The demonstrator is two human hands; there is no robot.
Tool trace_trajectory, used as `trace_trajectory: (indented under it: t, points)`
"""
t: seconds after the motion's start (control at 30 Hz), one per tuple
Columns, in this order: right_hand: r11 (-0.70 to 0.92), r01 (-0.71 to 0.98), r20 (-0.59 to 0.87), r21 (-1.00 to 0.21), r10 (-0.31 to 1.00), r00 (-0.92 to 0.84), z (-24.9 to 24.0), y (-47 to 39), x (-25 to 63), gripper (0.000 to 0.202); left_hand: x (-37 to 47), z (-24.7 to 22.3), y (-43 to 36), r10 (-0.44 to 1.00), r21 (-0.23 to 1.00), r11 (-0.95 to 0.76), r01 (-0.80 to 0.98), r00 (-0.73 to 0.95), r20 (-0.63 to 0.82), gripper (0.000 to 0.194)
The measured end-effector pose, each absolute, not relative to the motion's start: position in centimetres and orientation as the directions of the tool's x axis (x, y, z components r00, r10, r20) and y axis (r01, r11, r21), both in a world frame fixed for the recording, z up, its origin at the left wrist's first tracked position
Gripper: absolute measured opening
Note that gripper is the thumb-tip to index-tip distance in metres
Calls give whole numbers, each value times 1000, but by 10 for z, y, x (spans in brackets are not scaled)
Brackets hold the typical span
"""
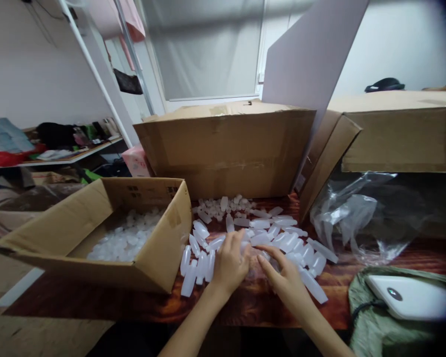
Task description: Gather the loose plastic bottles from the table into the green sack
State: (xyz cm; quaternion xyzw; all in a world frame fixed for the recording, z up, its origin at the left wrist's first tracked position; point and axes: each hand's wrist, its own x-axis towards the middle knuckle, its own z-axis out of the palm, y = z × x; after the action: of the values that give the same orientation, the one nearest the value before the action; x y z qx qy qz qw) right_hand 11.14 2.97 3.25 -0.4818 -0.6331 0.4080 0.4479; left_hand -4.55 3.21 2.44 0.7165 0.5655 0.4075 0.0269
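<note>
Many translucent white plastic bottles (313, 286) lie scattered over the dark red-brown wooden table (134, 305). Among them, near the middle, my left hand (232, 260) has its fingers bent over something I cannot make out. Close to its right, my right hand (279, 267) has its thumb and index finger apart, pointing toward the left hand, with a blurred clear item between the two hands. Behind the bottles is a heap of small whitish caps (223, 206). An open cardboard box (163, 248) at the left holds more small translucent pieces (128, 238).
A large cardboard box (223, 153) stands at the back of the table. Clear plastic film (349, 218) hangs beside another carton (401, 139) on the right. A white device (416, 297) with a black cable rests on green cloth (386, 332) at the front right.
</note>
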Motion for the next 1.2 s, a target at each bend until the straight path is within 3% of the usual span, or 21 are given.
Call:
trace_trajectory:
  t: [0.1,0.17,0.37,0.5,0.6,0.73,0.8,0.9,1.07,1.2]
  points:
    - [332,422,340,-843,938,-59,9,14,112,33,-44,20,29,787,142,-474,869,346,512,44]
    - [385,506,422,-772,905,-46,-4,10,110,32,-43,19,28,762,8,-485,875,418,494,44]
    - [439,594,516,-675,855,-46,-13,7,108,32,-49,17,33,701,-47,-530,847,468,538,24]
    - [443,608,537,-659,843,-32,-9,-1,111,26,-59,23,28,521,-49,-675,736,523,674,24]
    - [488,620,536,-614,835,-126,-8,-7,110,20,-68,37,14,456,85,-766,637,445,771,15]
    - [636,668,499,-388,754,-427,-6,-12,104,23,-82,55,-13,626,496,-679,541,73,777,19]
    - [679,675,458,-290,718,-525,-5,-12,100,25,-89,56,-27,686,635,-636,440,-55,725,27]
    - [680,686,444,-258,715,-541,-2,-9,98,25,-96,50,-43,689,683,-656,320,-115,716,38]
    - [640,719,531,-271,722,-443,-2,-6,97,30,-92,44,-65,674,665,-688,292,-82,734,41]
    - [599,751,571,-277,731,-372,-3,-8,94,31,-79,43,-79,781,776,-595,208,-76,620,37]
